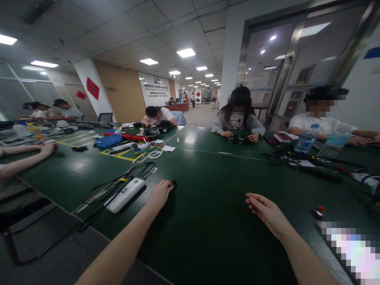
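My left hand (160, 194) is over the dark green table, closed in a pinch on a small black object (173, 183) at its fingertips. The fingers partly cover this piece, and its kind does not show. To the right, my right hand (268, 213) is held apart from it above the table, thumb and fingers drawn together. Whether anything small sits between those fingertips is hidden. Left of my left hand lies a white power bank-like device (126, 195) marked "2", with black cables (118, 178) beside it.
A small red-and-black item (318, 212) and a blurred-out screen (353, 251) are at right. Bottles (307, 137) and dark cables (297, 158) stand and lie beyond. A blue tray (108, 140) is at far left. Several people sit around the table; one co-worker's hands (47, 148) rest at left.
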A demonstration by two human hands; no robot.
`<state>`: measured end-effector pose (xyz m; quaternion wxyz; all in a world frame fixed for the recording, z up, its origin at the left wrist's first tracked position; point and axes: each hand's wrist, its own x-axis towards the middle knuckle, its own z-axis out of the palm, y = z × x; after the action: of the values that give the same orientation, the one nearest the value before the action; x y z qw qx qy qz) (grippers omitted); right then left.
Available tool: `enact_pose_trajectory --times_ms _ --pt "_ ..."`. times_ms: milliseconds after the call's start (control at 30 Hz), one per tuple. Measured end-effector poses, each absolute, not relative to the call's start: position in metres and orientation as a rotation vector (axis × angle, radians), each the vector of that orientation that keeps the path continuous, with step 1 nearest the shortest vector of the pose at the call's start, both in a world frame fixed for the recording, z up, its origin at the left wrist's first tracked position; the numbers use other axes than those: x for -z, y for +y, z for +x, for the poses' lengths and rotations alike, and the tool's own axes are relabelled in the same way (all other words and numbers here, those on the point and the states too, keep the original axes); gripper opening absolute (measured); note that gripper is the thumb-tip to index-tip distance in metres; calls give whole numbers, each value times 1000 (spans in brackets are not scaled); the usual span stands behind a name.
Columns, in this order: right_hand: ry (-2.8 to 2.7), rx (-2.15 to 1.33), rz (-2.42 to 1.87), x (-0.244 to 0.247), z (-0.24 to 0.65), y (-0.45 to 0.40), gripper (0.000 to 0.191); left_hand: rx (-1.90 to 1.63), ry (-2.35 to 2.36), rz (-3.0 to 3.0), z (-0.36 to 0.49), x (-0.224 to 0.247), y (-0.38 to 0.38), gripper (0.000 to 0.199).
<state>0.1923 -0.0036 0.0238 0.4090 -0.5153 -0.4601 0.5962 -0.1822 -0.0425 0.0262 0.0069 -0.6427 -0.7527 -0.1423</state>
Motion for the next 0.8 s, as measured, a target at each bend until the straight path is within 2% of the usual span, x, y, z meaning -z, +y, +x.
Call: enact_pose_trajectory --times_ms 800 --pt "-1168 -1499 -1303 -18 194 -1 32 304 -2371 -1889 -177 -29 -42 25"
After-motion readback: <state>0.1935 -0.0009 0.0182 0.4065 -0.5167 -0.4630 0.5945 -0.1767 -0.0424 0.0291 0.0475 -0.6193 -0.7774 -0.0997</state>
